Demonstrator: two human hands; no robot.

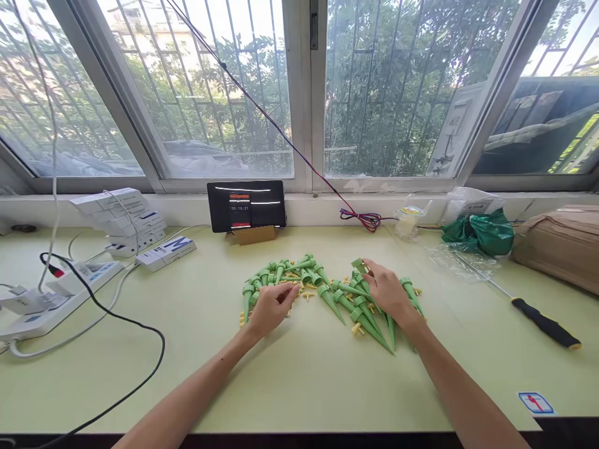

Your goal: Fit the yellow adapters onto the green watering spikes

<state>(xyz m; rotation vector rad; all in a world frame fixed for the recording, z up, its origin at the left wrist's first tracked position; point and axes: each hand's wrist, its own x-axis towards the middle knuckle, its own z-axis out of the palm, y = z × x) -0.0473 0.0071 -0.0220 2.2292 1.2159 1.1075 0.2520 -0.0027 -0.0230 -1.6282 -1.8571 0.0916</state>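
My left hand is closed in a pinch over the left part of a pile of green plastic watering spikes. Whatever its fingertips hold is too small to make out; little yellow T-shaped valves lie just beside them. On the right, my right hand reaches over more spikes, its fingers closed on a green watering spike whose ribbed cap shows at the fingertips. Its lower part is hidden by the hand. Several spikes point toward me below that hand, with a yellow valve among them.
A tablet leans on a cardboard stand at the back. Left are white boxes, a power strip and loose cables. On the right lie a screwdriver, a green bag and a brown package.
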